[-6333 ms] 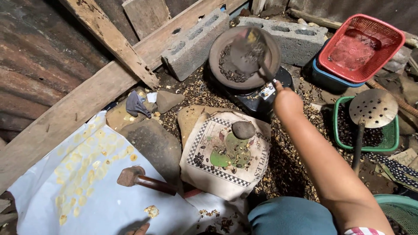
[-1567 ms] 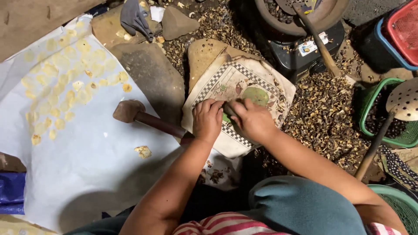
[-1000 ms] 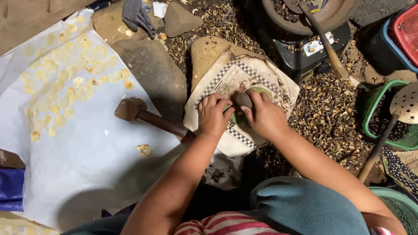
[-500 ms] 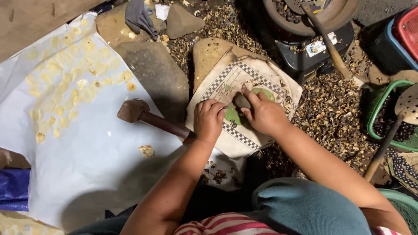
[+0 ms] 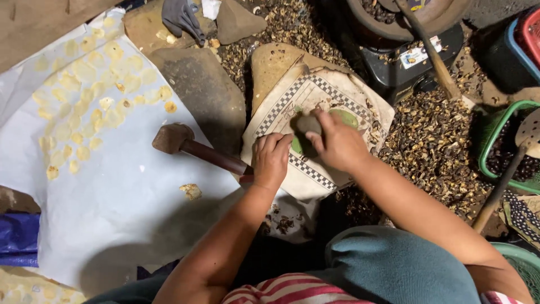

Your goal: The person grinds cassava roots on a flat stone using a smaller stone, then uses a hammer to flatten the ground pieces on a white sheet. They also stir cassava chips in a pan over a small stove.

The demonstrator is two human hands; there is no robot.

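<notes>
My right hand grips a small grey stone held just over a patterned cloth with a checkered border and green patches. The cloth covers a flat tan rock. My left hand rests on the cloth's near-left part, fingers curled together beside the stone; I cannot tell if it pinches anything. A wooden mallet lies just left of that hand, its head on the white sheet.
Flattened yellow pieces lie spread on the white sheet; one lies alone. Dark husks litter the ground. A stove with a pan and wooden handle stands at the back, a green basket with skimmer to the right.
Both hands stayed on the cloth. My right hand lifted the stone slightly and shifted it back and forth; earlier it stirred the pan, and the view has tilted down since.
</notes>
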